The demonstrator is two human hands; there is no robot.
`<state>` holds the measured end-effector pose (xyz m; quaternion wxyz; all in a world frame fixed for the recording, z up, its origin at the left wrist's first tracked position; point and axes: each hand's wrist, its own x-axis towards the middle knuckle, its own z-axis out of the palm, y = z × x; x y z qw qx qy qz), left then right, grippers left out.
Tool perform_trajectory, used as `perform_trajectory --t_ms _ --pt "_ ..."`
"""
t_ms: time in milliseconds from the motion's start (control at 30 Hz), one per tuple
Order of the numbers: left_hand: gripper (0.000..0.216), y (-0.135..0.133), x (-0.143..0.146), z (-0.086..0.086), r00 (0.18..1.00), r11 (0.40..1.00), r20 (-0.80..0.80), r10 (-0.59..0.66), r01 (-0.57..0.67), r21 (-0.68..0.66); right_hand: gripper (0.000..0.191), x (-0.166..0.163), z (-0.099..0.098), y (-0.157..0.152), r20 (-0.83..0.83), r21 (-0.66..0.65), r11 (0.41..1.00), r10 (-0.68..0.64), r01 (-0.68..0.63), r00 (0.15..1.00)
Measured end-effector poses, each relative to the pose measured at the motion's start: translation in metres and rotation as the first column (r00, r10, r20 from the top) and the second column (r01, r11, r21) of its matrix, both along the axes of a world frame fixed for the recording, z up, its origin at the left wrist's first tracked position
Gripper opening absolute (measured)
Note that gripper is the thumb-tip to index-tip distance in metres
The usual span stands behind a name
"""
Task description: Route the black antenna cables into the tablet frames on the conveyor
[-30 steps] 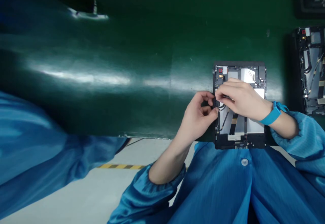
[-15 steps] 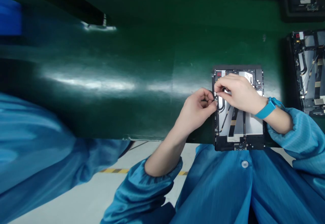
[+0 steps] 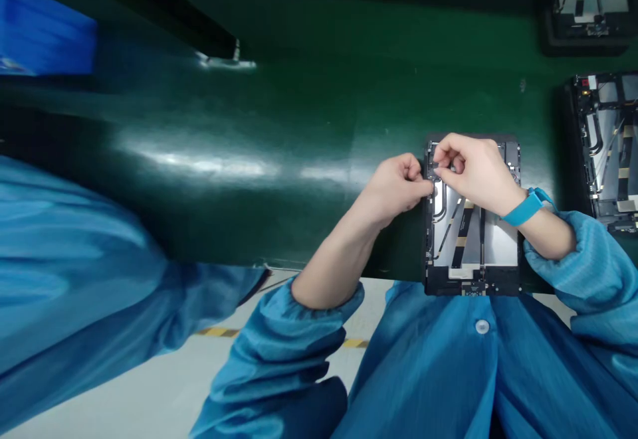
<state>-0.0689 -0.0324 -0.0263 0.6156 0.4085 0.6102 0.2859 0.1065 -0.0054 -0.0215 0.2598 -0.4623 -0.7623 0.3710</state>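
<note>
An opened tablet [image 3: 501, 240] lies at the green table's front edge, its metal plate, flat cables and black frame exposed. My left hand [image 3: 397, 188] is closed at the tablet's left rim, with the thumb tip touching or just over the edge. Above the upper left corner, my right hand [image 3: 476, 168] is curled, thumb and forefinger close together. It covers much of the tablet's upper part. Whatever lies between the fingers of either hand is too small or hidden to make out. A blue band circles my right wrist.
Another opened tablet [image 3: 611, 153] lies to the right, and a further one in a dark tray [image 3: 588, 37] is at the far right. A blue bin [image 3: 50, 30] and a dark post [image 3: 199, 20] stand at the back left. A person's blue sleeve [image 3: 74, 279] reaches in from the left.
The view has shifted slightly. My left hand has moved up along the tablet's left rim, and my right hand sits a little higher, its fingers farther from my left fingertips.
</note>
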Motion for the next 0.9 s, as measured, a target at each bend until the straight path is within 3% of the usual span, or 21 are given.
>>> perform_trajectory --t_ms 233,433,567,733,800,900 --pt "0.034 0.003 -0.002 -0.012 0.992 0.998 0.129 0.0 -0.009 0.065 0.019 -0.001 0.001 -0.003 0.102 0.006 0.999 -0.049 0.049 0.994" --pt "0.04 0.004 0.0 -0.008 0.999 0.995 0.037 -0.038 0.035 0.09 0.019 -0.003 -0.001 -0.002 0.134 0.025 0.999 -0.044 0.04 0.99" --pt "0.042 0.008 0.009 -0.006 1.0 0.998 0.021 0.012 -0.013 0.059 0.028 0.003 -0.001 -0.008 0.054 0.18 0.976 -0.139 0.127 0.989" --pt "0.033 -0.001 0.007 -0.006 0.999 0.999 -0.033 0.031 -0.03 0.035 0.03 0.036 0.001 -0.048 -0.003 0.355 0.871 -0.361 0.338 0.933" --pt "0.021 -0.016 0.003 -0.005 0.986 0.991 -0.165 0.007 0.015 0.134 0.043 0.051 -0.006 -0.073 -0.034 0.317 0.837 -0.46 0.446 0.887" --pt "0.044 -0.043 0.0 -0.005 0.923 0.941 -0.379 -0.059 0.179 0.288 0.059 0.06 -0.025 -0.106 -0.094 0.049 0.871 -0.483 0.488 0.871"
